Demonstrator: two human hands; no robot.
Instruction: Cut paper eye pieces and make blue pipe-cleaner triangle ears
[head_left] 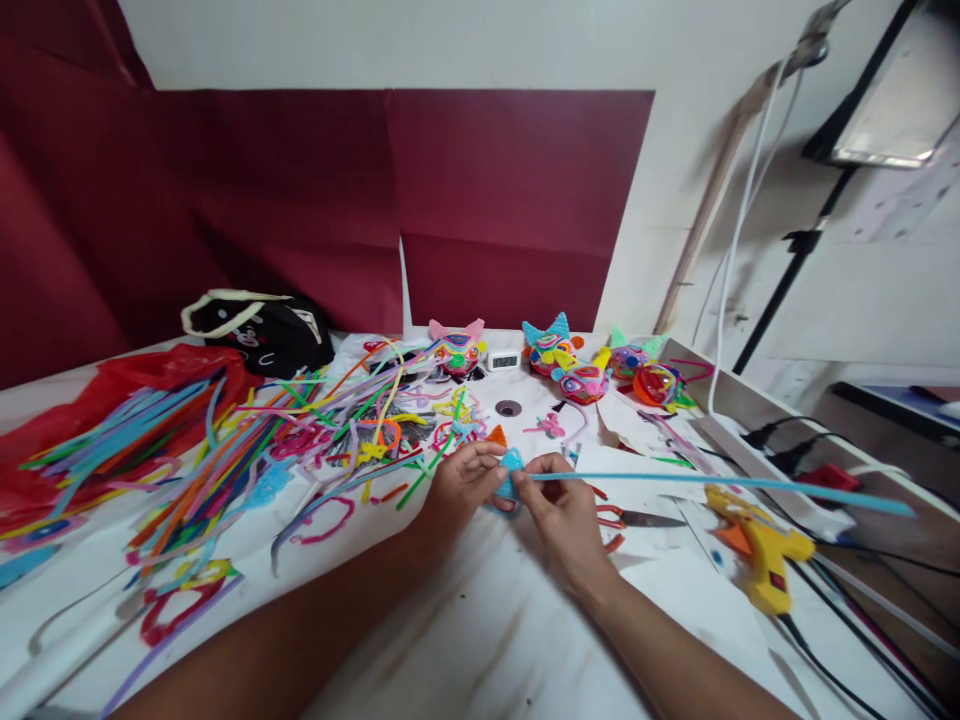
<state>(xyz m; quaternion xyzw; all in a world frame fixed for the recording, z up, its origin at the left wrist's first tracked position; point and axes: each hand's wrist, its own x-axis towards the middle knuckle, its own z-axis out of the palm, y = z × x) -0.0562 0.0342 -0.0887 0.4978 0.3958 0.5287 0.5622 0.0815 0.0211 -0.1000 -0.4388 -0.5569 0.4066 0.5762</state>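
Note:
Both my hands meet at the middle of the table around a small light-blue piece of bent pipe cleaner [511, 461]. My left hand [466, 480] pinches it from the left. From the other side, my right hand [559, 510] grips the same blue pipe cleaner, whose long straight end [720, 482] sticks out to the right past my fingers. Part of the bent piece is hidden behind my fingertips. An orange pointed piece [498, 436] lies just beyond my left fingers. Orange-handled scissors [645, 519] rest to the right of my right hand.
Loose pipe cleaners [225, 480] spread over the left, some on a red plastic bag [142, 390]. Several decorated cat-eared crafts [583, 378] and a small digital clock [503, 361] stand at the back. A yellow glue gun [769, 560] lies right, near a power strip [780, 480] and cables.

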